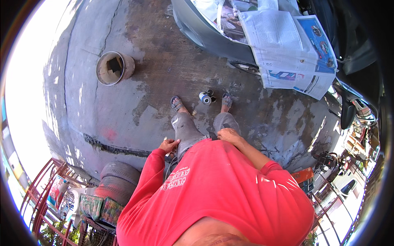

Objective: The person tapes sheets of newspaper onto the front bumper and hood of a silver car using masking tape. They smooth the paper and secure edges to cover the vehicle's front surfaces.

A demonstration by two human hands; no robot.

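Note:
My left hand [168, 146] is beside my left hip, thumb and fingers pinched together at the side of my grey trousers [185, 129]. Whatever it holds there is too small to make out. At the front of my waist, my right hand [230, 135] rests curled against the trousers, just past the hem of my red shirt [230, 176]. Its fingertips are turned away from view. On the concrete between my sandalled feet are a small white and blue can [205, 98] and a dark round piece touching it.
A round bucket [130, 65] with a dark piece inside stands ahead on the left. Ahead right is a grey car bumper [205, 35], with newspaper sheets [273, 39] over the car. Stacked tires [119, 178] and a red metal rack [41, 178] stand at my left.

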